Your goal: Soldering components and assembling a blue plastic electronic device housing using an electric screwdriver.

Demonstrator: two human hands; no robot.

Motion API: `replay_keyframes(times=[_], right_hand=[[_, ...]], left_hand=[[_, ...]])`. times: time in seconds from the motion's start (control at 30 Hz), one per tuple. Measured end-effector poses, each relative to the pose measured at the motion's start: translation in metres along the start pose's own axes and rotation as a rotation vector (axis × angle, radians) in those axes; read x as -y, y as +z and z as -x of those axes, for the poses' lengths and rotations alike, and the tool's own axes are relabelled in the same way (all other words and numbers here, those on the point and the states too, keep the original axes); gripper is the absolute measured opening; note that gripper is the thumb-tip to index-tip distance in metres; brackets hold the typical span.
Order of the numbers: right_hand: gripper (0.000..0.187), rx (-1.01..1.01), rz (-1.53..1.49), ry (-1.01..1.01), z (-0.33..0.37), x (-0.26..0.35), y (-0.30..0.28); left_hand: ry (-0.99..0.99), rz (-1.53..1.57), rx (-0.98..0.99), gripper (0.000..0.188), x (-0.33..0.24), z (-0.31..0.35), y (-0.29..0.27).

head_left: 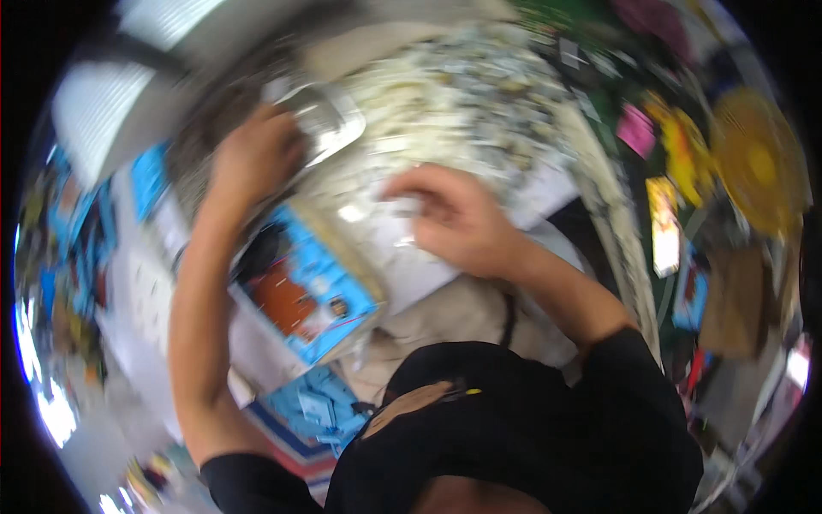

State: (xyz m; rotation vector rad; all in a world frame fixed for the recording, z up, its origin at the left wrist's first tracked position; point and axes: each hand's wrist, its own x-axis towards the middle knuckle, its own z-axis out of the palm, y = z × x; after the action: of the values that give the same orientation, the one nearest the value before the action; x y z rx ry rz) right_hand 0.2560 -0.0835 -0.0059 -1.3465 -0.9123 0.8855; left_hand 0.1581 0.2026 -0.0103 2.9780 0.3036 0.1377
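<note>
My left hand (261, 150) is at the back left, fingers curled round the near-left rim of a shiny, pale metal tray (346, 122). The tray seems tilted, and motion blur smears its contents. Toward the middle, my right hand (458, 214) hovers over a white sheet (411, 278), its fingers bent and apart with nothing visible between them. A small bright white piece (351, 212) lies between the two hands. Beyond them spreads a heap of cream-coloured small pieces (402, 107), with a heap of grey-blue ones (505, 94) to its right.
A blue-lined box (364, 300) with a reddish-brown floor stands below my left hand. Blue pieces (321, 407) lie near my lap. To the right are a lit phone (664, 224), a pink piece (636, 131), a round yellow object (760, 161) and a cardboard box (728, 300).
</note>
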Motion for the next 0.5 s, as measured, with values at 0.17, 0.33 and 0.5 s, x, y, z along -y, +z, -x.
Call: replay_keyframes(times=[0.17, 0.33, 0.5], right_hand=[[0.018, -0.021, -0.046, -0.030, -0.058, -0.013, 0.013], [0.040, -0.085, 0.447, -0.132, -0.115, 0.009, 0.018], [0.042, 0.088, 0.104, -0.204, -0.105, 0.010, 0.053]], left_hand=[[-0.146, 0.253, -0.258, 0.011, 0.018, 0.009, -0.010], [-0.082, 0.554, -0.238, 0.013, -0.032, 0.037, -0.034], [-0.328, 1.048, -0.430, 0.009, -0.056, 0.095, -0.045]])
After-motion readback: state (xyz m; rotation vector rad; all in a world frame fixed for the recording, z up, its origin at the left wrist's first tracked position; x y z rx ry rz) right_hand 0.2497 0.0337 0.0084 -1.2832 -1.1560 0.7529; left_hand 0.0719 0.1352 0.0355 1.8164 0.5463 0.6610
